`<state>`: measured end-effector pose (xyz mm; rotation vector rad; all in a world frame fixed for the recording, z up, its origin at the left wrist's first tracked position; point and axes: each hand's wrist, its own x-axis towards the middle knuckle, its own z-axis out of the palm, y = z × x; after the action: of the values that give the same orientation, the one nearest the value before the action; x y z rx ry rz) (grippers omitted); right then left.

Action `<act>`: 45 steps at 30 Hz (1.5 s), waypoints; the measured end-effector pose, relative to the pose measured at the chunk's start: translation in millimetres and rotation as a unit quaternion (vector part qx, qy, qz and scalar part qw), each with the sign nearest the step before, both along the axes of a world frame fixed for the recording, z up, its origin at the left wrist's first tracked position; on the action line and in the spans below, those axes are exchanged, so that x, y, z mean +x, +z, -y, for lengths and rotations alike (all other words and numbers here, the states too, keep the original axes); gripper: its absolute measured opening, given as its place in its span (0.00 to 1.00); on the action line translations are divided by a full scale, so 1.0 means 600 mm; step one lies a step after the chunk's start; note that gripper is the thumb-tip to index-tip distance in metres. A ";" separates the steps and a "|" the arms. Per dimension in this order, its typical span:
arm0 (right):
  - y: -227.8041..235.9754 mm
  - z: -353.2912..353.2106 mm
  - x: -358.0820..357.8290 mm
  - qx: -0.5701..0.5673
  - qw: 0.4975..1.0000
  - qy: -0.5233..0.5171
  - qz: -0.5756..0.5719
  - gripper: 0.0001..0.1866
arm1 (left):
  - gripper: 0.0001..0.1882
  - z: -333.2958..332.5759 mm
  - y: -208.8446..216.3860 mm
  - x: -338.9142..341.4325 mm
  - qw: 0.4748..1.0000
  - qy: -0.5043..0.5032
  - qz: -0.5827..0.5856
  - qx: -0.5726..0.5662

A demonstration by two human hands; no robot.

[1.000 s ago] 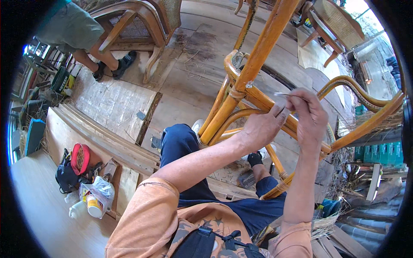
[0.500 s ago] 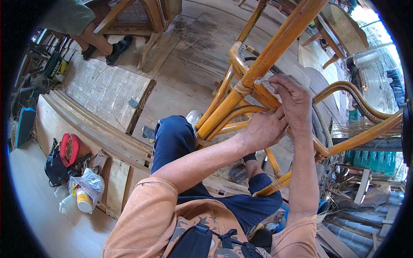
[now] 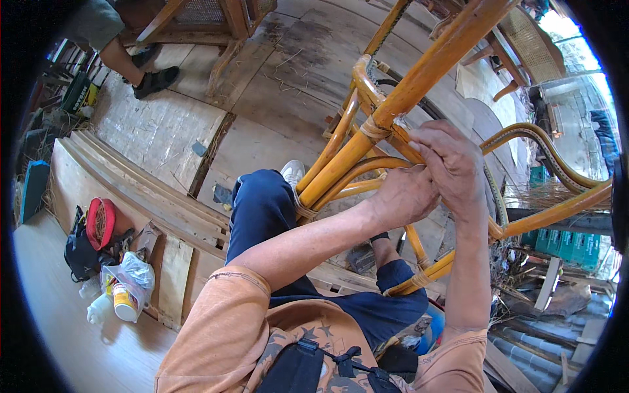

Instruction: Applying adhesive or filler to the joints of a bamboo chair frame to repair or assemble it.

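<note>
A yellow-brown rattan chair frame (image 3: 345,162) leans across my lap, its poles bound with pale wrapping at the joints. At one wrapped joint (image 3: 375,128), a small whitish bit (image 3: 401,122) shows beside the thick pole. My right hand (image 3: 452,164) is just below this spot, fingers bent and pressed together; what they pinch is too small to make out. Against it, my left hand (image 3: 407,196) is closed with knuckles up, in front of the frame's crosspieces. Its fingertips and anything in them are hidden.
Stacked wooden boards (image 3: 147,196) run along the left. Beside them lie a red-rimmed pouch (image 3: 100,224) and a plastic bag with bottles (image 3: 134,281). Another person's sandalled foot (image 3: 157,82) is at the upper left, near a wooden chair (image 3: 223,39). Green crates (image 3: 563,245) sit at right.
My right hand has shifted slightly right and down from the wrapped joint, and its fingers have curled toward my left hand. At the upper left, the other person's foot has moved left.
</note>
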<state>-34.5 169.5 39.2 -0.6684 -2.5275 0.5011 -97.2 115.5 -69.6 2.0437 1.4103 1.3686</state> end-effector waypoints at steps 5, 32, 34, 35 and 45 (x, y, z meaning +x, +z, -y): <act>0.000 0.006 0.007 -0.081 0.989 -0.079 -0.094 0.08 | 0.20 0.001 0.010 -0.004 0.999 0.007 -0.024 0.038; -0.007 -0.020 -0.016 -0.322 0.925 -0.156 -0.130 0.06 | 0.19 -0.006 0.012 -0.012 0.996 -0.031 -0.075 0.039; -0.009 -0.020 -0.017 -0.315 0.929 -0.149 -0.127 0.06 | 0.18 -0.007 0.010 -0.013 0.996 -0.038 -0.064 0.050; -0.011 -0.021 -0.017 -0.304 0.934 -0.137 -0.129 0.08 | 0.18 -0.008 0.009 -0.014 0.996 -0.038 -0.063 0.049; -0.009 -0.018 -0.022 -0.274 0.939 -0.156 -0.135 0.06 | 0.19 -0.014 0.005 -0.017 0.994 -0.024 -0.060 0.086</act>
<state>-47.4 180.3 34.0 -1.0927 -1.9708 1.1094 -107.5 124.1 -66.7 2.2892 1.3223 1.4129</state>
